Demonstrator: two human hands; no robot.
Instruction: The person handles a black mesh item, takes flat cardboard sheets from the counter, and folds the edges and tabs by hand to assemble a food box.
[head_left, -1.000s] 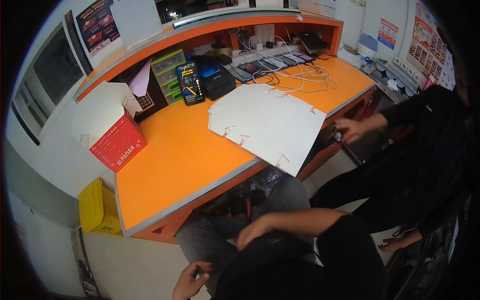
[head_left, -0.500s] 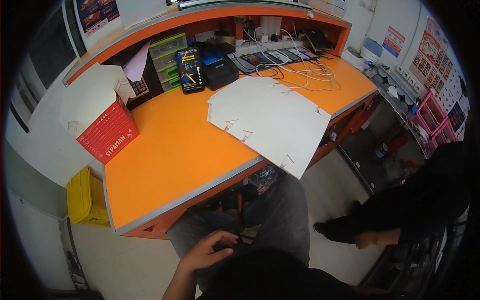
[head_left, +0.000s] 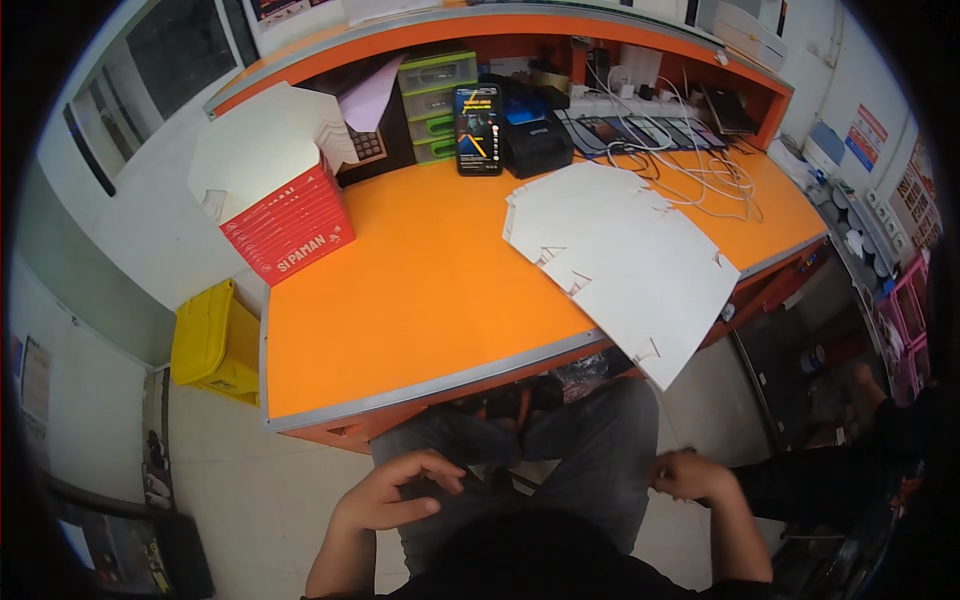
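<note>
My left hand (head_left: 402, 490) hovers over my left thigh, palm inward. Its fingers are gently bent, the thumb stands apart, and nothing is in it. Beside my right thigh is my right hand (head_left: 690, 474), its fingers loosely bent and no object visible in them. Neither hand touches the counter. Flat white cardboard box blanks (head_left: 625, 260) lie on the orange counter (head_left: 430, 300), one corner jutting past its front edge. At the counter's left stands a nested stack of red cartons (head_left: 290, 225) with white insides and raised white flaps.
A phone (head_left: 478, 130) leans upright beside a black printer-like device (head_left: 535, 140) and green-framed drawers (head_left: 440, 100). Several phones (head_left: 650, 133) and white cables (head_left: 725, 190) lie at the back right. A yellow bin (head_left: 215, 345) stands left; a co-worker's hand (head_left: 872, 388) shows at right.
The view has swung left, so the counter sits further right in the picture. My right hand has come into view. The co-worker's hand has moved up and away. The cartons and blanks stay put.
</note>
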